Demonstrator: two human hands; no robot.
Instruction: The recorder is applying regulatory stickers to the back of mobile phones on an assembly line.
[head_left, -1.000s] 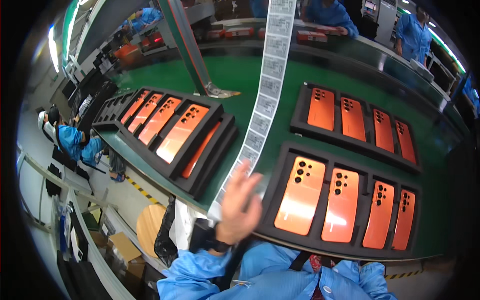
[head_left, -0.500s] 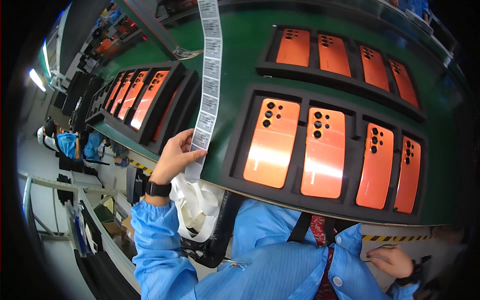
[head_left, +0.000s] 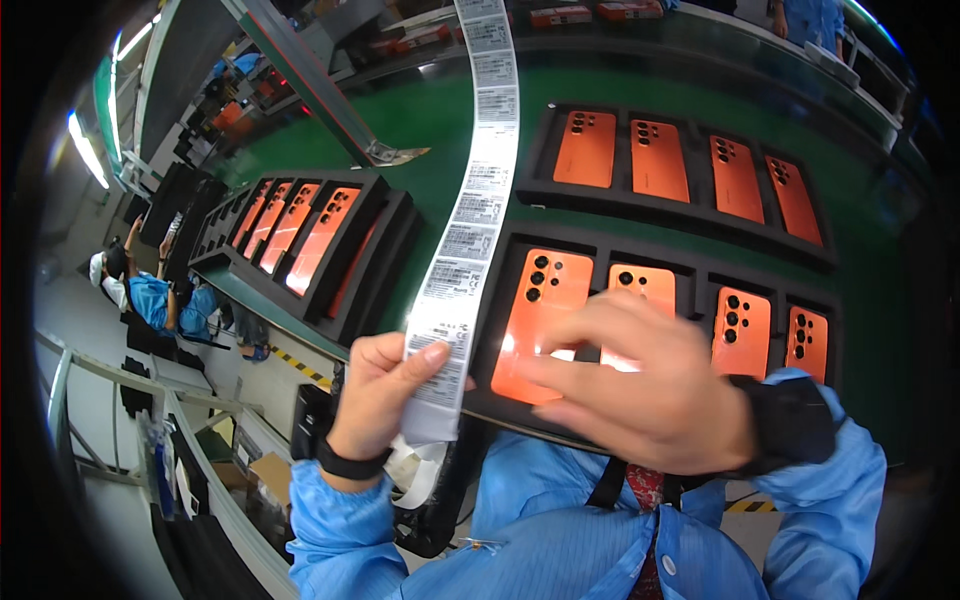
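My left hand (head_left: 375, 395) pinches the lower end of a long white strip of printed labels (head_left: 480, 215) between thumb and fingers. From there the strip runs up and away across the green table. My right hand (head_left: 650, 385), blurred by motion, hovers over the near black foam tray (head_left: 502, 300) with fingers apart and nothing visible in them. In that tray lie several orange phones, camera side up; the leftmost phone (head_left: 520, 330) is beside the right fingertips. The right hand covers part of the second phone (head_left: 648, 283) and the lower ends of the others.
A second foam tray (head_left: 690, 208) of orange phones lies behind the near one. At left, stacked trays (head_left: 350, 235) hold more phones on the green table (head_left: 420, 120). A metal post (head_left: 310, 85) rises behind them. A co-worker (head_left: 160, 300) in blue is at far left.
My right hand has come up from beside my body to over the near tray. My left hand has shifted slightly right and down, with the label strip in it.
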